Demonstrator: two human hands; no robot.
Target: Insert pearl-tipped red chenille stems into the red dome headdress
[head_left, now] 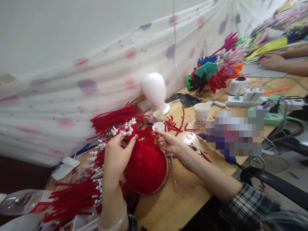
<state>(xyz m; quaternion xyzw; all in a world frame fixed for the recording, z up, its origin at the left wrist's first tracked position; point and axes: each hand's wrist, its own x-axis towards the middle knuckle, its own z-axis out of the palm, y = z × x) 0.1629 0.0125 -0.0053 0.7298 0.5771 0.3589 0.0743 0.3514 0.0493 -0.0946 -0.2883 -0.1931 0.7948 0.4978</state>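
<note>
My left hand [117,155] is closed on the beaded edge of a red headdress, its thumb and fingers by a row of white beads [130,126]. The red fuzzy dome of the headdress [146,166] bulges out below my hands, with a beaded trim along its lower right rim. My right hand [167,142] is pinched just above the dome's right side, in front of a small white cup [158,127]. What its fingertips hold is too small to make out. A thin wooden stick [173,173] runs down beneath that hand.
A white foam head [155,89] stands behind, beside red pipe-cleaner bundles [115,117]. A paper cup [202,112], scissors [194,148], a blue glue gun [222,146] and power strips [247,98] lie to the right. Another person's hands [271,61] rest at the far right. A plastic bottle [26,201] lies lower left.
</note>
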